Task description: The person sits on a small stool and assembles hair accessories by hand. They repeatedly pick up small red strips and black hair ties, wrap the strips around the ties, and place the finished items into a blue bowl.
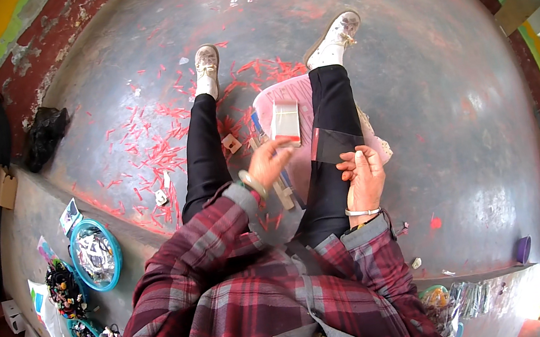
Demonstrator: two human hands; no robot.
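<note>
My right hand (364, 177) pinches the corner of a small clear plastic bag (337, 145) between thumb and fingers, over my right thigh. The bag looks dark against the black trousers and has a red strip along its left edge. My left hand (269, 165) reaches inward with its fingers stretched out, holding nothing that I can see. Its fingertips are at the red near end of a whitish stack of flat bags (286, 121). That stack lies on a pink board (296, 92) between my legs, with a band across it.
Many red plastic strips (156, 148) litter the floor around my left foot. A small wooden block (231, 143) lies beside the board. At left stand a blue basket (96, 254) of small items and a bundle of dark hair ties (65, 288). Clear packages (474, 298) lie at lower right.
</note>
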